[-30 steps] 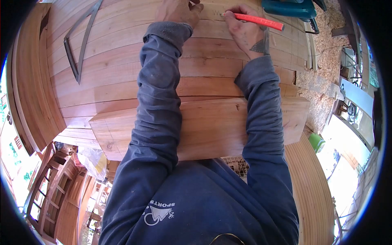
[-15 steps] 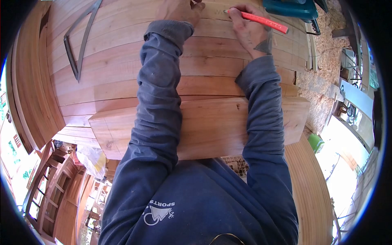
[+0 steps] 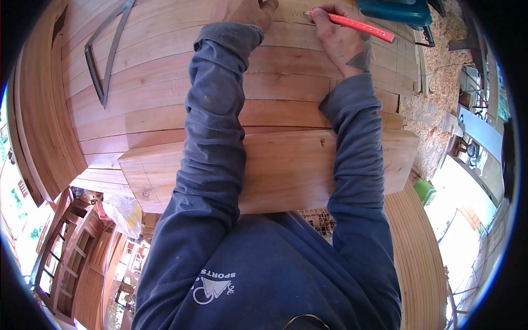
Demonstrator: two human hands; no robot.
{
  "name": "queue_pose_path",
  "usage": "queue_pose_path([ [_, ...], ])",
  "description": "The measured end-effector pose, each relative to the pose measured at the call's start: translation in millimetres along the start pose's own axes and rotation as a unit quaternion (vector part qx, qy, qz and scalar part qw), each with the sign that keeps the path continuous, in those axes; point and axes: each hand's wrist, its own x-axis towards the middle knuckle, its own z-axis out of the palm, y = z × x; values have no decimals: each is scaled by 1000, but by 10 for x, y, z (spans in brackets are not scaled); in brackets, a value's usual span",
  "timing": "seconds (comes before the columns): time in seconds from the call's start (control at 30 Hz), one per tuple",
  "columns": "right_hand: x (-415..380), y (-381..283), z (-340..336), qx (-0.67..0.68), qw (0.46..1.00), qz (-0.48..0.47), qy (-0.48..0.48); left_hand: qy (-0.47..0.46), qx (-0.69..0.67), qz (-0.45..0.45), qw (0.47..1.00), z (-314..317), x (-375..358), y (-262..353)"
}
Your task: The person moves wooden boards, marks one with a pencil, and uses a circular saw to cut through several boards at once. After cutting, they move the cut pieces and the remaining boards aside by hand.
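My right hand [image 3: 340,38] is closed around a thick red pencil [image 3: 360,26], its tip touching a light wooden board near the top. Beside the tip runs a small zigzag pencil mark [image 3: 297,12]. To the left, my left hand [image 3: 242,12] rests on the boards at the top edge, partly cut off by the frame. Its fingers look bent, and what lies under them is hidden. Both forearms reach over a thick wooden beam [image 3: 286,170] in front of my body.
A metal frame-like square [image 3: 110,52] lies on the boards at the left. A teal power tool [image 3: 396,12] sits at the upper right. Stacked planks [image 3: 47,110] stand far left; wood shavings [image 3: 443,66] cover the ground at right.
The pencil and my right hand have shifted slightly right, and the zigzag mark shows longer. My left hand stays nearly in place.
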Motion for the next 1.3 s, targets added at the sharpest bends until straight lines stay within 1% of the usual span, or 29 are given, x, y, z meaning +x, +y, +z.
queue_pose_path([
  [0.07, -1, 34, 21, -26, 999, -36, 20, 3, 7, 6, 1000, 3, 6, -14],
  [0.17, 10, -49, 9, 17, 1000, 18, -17, 2, 4, -1, 1000, 0, 3, -10],
  [0.37, -13, -34, 16, -61, 998, -22, -5, -5, -11, -22, 1000, 10, 8, 0],
  [0.47, 19, -83, -48, 20, 997, 35, -65, -12, 1, -19, 1000, -3, 14, -12],
  [0.57, 3, 5, 6, 35, 998, 50, 2, -12, 2, -19, 1000, -8, 4, -3],
  [0.67, 7, 44, 10, -21, 999, -30, 17, 1, -1, -9, 1000, 14, 7, -38],
  [0.77, 10, 78, 34, -43, 998, -50, 19, 8, 7, 11, 1000, 22, 9, -58],
  [0.87, 76, 322, 83, -8, 997, -29, -67, -9, -2, -11, 1000, 11, 21, -36],
  [0.97, 64, 256, 85, 32, 995, 38, -85, -14, -6, -24, 1000, 0, 15, -7],
  [1.07, 61, 238, 55, 11, 997, 33, -71, 8, 3, 12, 1000, 49, 18, -64],
  [1.17, 7, 57, -14, -7, 1000, 19, -10, 6, -5, 13, 1000, -32, -34, 24],
  [1.27, 5, 19, -4, -29, 999, 32, -11, -7, 5, -12, 1000, 17, 21, -26],
  [1.3, 9, 36, 3, -34, 999, 19, -10, -4, 2, -10, 1000, 15, 18, -27],
])
